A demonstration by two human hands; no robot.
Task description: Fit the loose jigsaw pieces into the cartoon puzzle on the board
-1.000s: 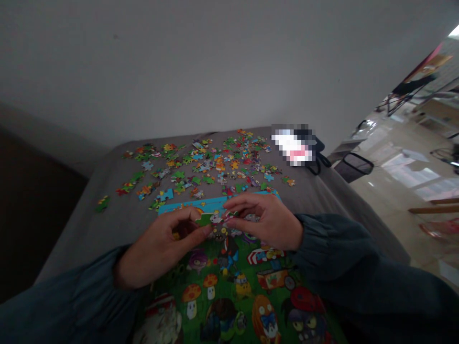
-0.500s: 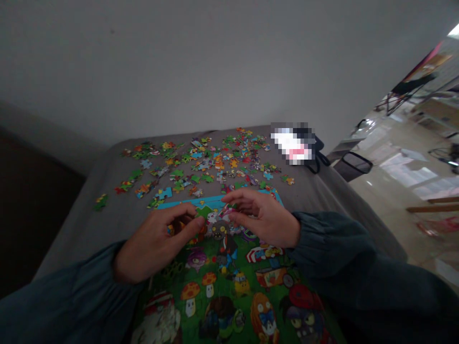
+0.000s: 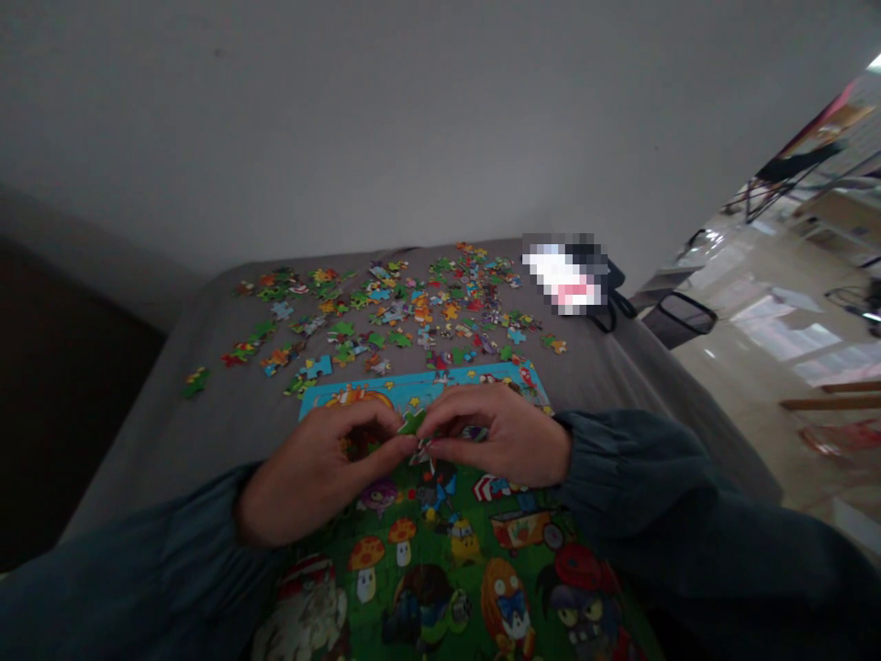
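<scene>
A colourful jigsaw picture (image 3: 447, 560) with cartoon mushrooms and plants lies on the grey table (image 3: 227, 413) right in front of me. Above its upper middle my left hand (image 3: 320, 477) and my right hand (image 3: 502, 436) meet fingertip to fingertip. Between them they pinch a small green puzzle piece (image 3: 411, 422). The left thumb and forefinger grip its left side, the right fingers its right side. Both sleeves are dark teal.
Several loose puzzle pieces (image 3: 406, 312) are scattered over the far half of the table. A blurred white and pink object (image 3: 564, 275) and a dark bag sit at the far right corner. A black basket (image 3: 678, 321) stands on the floor to the right.
Both hands have drawn closer together and a little toward me. The green piece sat under the left fingertips on the picture; now both hands pinch it, lifted and tilted.
</scene>
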